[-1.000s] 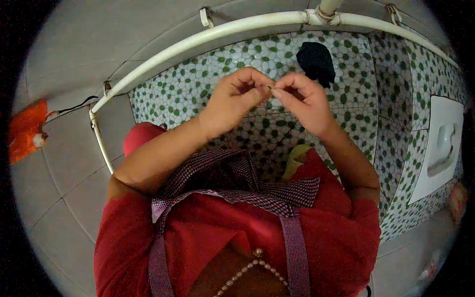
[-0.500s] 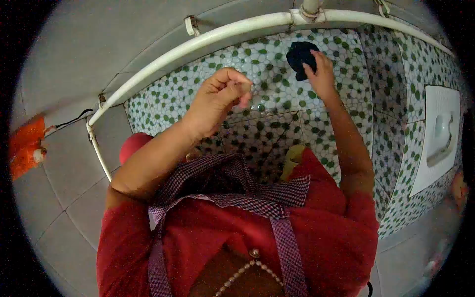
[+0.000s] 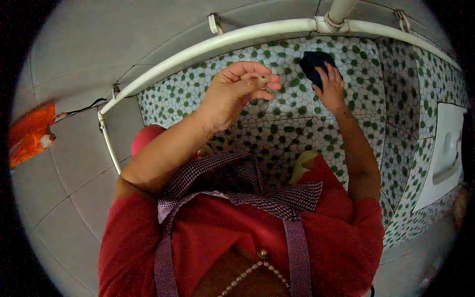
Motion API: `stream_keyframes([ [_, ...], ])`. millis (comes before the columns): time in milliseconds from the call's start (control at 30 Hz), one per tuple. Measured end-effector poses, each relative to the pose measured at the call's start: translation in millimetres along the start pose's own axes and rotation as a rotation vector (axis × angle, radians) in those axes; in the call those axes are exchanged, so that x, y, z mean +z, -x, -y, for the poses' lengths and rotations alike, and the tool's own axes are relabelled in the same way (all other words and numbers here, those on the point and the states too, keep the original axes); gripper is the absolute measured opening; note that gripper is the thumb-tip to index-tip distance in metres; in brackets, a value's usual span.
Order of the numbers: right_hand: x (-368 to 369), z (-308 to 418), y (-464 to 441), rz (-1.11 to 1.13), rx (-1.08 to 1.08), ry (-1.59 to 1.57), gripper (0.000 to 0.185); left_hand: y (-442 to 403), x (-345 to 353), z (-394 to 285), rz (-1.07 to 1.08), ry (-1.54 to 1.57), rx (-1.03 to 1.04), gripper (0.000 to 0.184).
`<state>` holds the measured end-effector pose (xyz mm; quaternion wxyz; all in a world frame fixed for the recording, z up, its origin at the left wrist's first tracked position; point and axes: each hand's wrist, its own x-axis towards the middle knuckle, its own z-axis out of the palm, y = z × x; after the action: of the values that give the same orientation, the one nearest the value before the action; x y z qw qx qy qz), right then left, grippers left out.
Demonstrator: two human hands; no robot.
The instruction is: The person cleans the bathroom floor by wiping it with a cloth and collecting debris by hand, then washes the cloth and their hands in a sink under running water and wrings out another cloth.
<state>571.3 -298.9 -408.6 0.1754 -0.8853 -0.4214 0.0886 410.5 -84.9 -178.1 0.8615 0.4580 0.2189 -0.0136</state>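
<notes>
A dark navy cloth [image 3: 312, 63] lies bunched on the pebble-patterned tiles [image 3: 277, 106]. The fingers of my right hand [image 3: 330, 88] press down on its right side, spread a little over the fabric. To the left, my left hand [image 3: 237, 91] hovers above the tiles with its fingers loosely curled and apart. Its thumb tip shows a small dark spot, and I see no object in that hand.
A white pipe [image 3: 257, 30] curves along the far side, joined to an upright pipe [image 3: 341, 11]. At the right, a white squat toilet [image 3: 440, 158] is set into the tiles. An orange thing [image 3: 32, 131] sits at far left.
The view has shifted, so the scene sits further right and lower. The fingers of my left hand have loosened from a pinch. My right hand stays on the cloth, its fingers further over it.
</notes>
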Motion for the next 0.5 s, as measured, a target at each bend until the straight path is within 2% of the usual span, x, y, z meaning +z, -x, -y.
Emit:
stream_keyframes([
  [200,2.1,0.8,0.8,-0.006,0.009,0.012,0.056,1.7,1.0,2.3,0.045,-0.129,0.118,0.023],
  [300,1.4,0.6,0.5,0.002,0.012,0.016,0.056,2.0,-0.1,3.1,0.048,-0.365,0.160,0.023],
  [500,-0.2,3.2,0.3,0.002,0.025,0.028,0.056,5.1,4.7,11.1,-0.028,-0.457,0.236,0.025],
])
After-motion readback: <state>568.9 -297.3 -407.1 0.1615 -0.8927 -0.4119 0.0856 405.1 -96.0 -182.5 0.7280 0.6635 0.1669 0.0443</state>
